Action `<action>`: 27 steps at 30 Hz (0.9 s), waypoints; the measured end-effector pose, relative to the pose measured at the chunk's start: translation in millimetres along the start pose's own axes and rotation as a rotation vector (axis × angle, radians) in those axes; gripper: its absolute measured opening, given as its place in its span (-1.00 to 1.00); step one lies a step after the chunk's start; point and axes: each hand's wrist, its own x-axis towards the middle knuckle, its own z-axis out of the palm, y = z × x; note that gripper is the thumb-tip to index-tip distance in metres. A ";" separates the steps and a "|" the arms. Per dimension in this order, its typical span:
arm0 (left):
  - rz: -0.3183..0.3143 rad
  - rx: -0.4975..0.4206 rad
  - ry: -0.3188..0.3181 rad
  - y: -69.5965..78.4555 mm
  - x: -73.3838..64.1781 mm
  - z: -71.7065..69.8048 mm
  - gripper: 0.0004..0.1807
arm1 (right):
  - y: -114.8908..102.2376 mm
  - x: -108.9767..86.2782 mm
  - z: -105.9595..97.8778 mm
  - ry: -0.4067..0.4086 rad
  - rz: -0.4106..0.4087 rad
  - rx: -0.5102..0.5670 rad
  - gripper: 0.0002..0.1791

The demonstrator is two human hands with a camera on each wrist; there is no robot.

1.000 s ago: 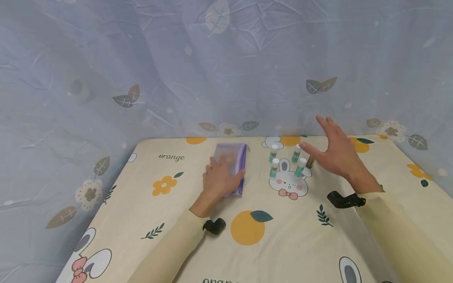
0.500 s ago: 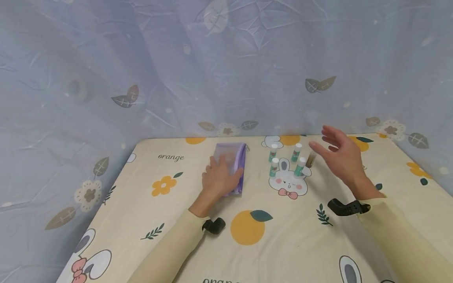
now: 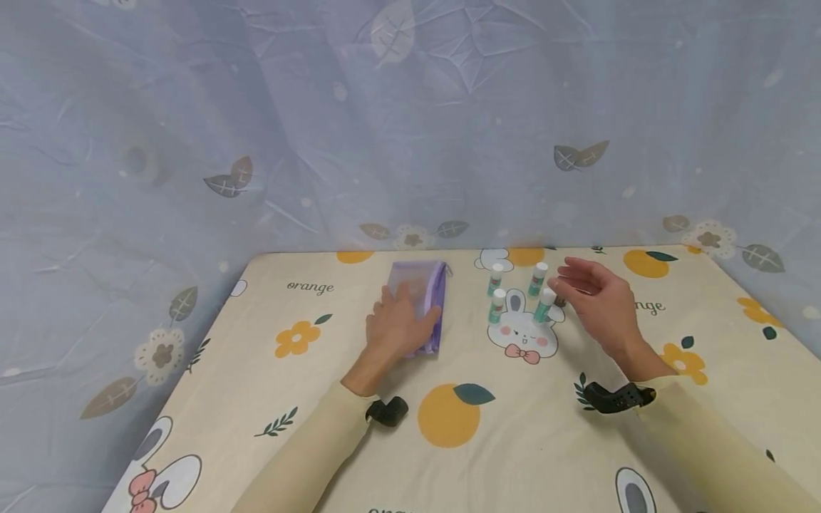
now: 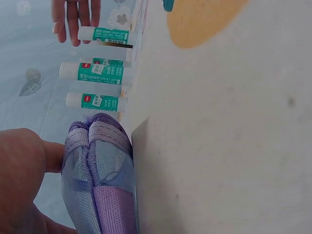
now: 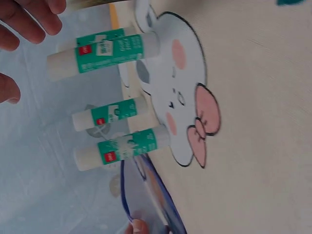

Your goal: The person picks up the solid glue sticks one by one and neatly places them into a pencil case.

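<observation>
Four glue sticks with white caps and green labels stand upright on the worktop, two at the back and two in front, all apart from one another. To their left lies a purple mesh pouch, and the left hand rests on it with fingers spread over the mesh and the thumb toward its purple edge. Of the two hands, the right hand is just beside the front right stick, fingers gently bent, with a gap between them and the thumb. Next to it is a brownish object, mostly hidden; whether the hand touches it, I cannot tell. A printed rabbit face with a pink bow marks the cloth by the front sticks. Behind the worktop hangs a blue-grey curtain patterned with leaves and flowers.
</observation>
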 end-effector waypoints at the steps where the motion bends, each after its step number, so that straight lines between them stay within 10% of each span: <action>1: 0.000 0.000 -0.002 -0.1 0.1 0.0 -0.20 | 1.1 -0.3 1.6 -0.004 0.009 0.000 -0.24; 27: -0.008 -0.003 -0.016 0.8 -2.1 -4.6 -0.14 | 19.2 -7.0 24.3 -0.104 0.136 -0.035 -0.33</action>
